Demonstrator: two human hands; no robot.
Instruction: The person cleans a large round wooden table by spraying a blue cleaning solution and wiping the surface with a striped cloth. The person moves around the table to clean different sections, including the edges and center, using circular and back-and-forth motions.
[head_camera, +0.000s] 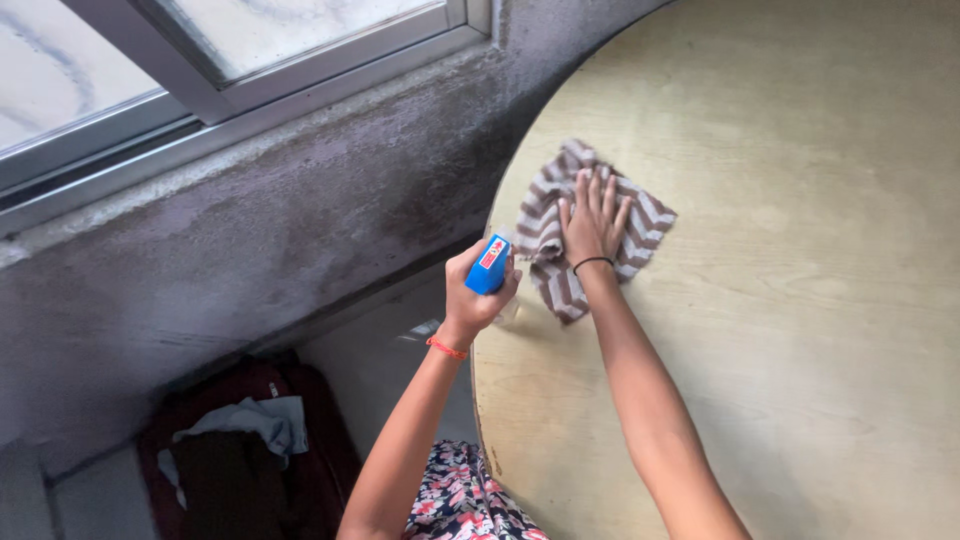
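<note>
One spray bottle (488, 266), blue at the head, with a small red and white label on its upper face; held just off the left edge of the table, near the cloth. The lower body of the bottle is mostly hidden behind the fingers.
One left hand (478, 292), curled closed around the spray bottle; an orange band on the wrist.
One right hand (593, 222), flat and fully spread, palm pressed down on the cloth; a thin black band on the wrist.
One cloth (548, 232), brown and white zigzag stripes, crumpled, lying on the table near its left edge.
One round wooden table (800, 300), pale.
One dark red bag (245, 440) on the floor below the grey wall, holding grey and black clothing.
One window (230, 60) above, metal-framed.
</note>
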